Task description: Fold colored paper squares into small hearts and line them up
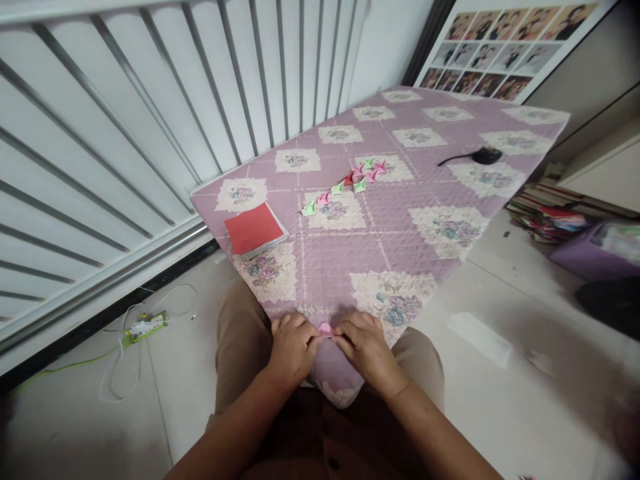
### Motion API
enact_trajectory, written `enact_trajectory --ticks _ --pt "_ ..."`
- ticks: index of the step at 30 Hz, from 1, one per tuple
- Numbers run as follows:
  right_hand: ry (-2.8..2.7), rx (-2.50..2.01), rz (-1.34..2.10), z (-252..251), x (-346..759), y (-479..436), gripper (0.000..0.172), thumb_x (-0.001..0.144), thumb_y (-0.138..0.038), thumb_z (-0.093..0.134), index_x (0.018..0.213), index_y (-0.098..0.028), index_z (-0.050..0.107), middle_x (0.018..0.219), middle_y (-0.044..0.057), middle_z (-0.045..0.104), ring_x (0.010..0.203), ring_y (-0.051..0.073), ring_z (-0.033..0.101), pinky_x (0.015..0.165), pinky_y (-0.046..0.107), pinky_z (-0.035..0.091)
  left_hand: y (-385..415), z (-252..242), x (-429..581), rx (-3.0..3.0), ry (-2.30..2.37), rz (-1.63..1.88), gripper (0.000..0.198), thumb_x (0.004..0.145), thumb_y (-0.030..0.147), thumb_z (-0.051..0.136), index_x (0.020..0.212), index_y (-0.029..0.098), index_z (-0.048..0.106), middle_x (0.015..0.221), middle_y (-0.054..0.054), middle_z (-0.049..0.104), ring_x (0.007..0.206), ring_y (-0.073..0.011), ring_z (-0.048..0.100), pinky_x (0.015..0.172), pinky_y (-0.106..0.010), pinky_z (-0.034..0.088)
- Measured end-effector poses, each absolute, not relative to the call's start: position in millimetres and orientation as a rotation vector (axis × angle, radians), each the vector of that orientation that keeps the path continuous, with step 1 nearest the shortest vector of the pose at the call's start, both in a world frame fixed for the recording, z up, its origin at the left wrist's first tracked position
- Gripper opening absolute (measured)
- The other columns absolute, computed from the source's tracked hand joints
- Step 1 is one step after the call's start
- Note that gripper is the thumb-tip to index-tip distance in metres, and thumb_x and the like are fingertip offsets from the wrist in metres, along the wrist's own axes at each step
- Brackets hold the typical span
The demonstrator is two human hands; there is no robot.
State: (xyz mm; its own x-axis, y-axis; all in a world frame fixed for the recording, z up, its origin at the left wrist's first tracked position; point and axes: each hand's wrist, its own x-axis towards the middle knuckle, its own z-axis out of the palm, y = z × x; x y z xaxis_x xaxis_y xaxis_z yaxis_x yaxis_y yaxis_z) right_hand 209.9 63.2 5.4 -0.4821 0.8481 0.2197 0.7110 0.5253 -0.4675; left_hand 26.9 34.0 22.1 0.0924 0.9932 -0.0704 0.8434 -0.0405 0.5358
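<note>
Between my two hands, close to the near corner of the table, is a small folded pink paper (326, 329). My left hand (294, 343) pinches its left side with thumb and fingers. On the opposite side, my right hand (364, 343) grips the paper the same way. Farther up the cloth lie several small folded paper pieces in a loose row, among them a green one (309, 209), a pink one (323, 198) and a red one (348, 180). To the left rests a stack of square paper (255, 230) with a red sheet on top.
A purple floral cloth (385, 243) covers the table. A black object with a thin tail (486, 155) lies at the far right. White railings (240, 73) run along the left. On the floor are a power strip (145, 327) with cables and a purple bin (583, 250).
</note>
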Motion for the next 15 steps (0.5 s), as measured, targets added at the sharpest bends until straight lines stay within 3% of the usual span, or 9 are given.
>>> enact_trajectory --ticks 15 --pt "-2.379 -1.468 0.524 14.6 205.3 71.5 0.02 0.09 -0.035 0.055 0.076 -0.023 0.064 0.084 0.002 0.06 0.086 0.019 0.049 0.075 0.033 0.028 44.3 32.2 30.9 1.915 1.848 0.233 0.015 0.084 0.025 0.053 0.073 0.021 0.063 0.085 -0.003 0.063 0.091 -0.0227 0.053 0.081 -0.039 0.031"
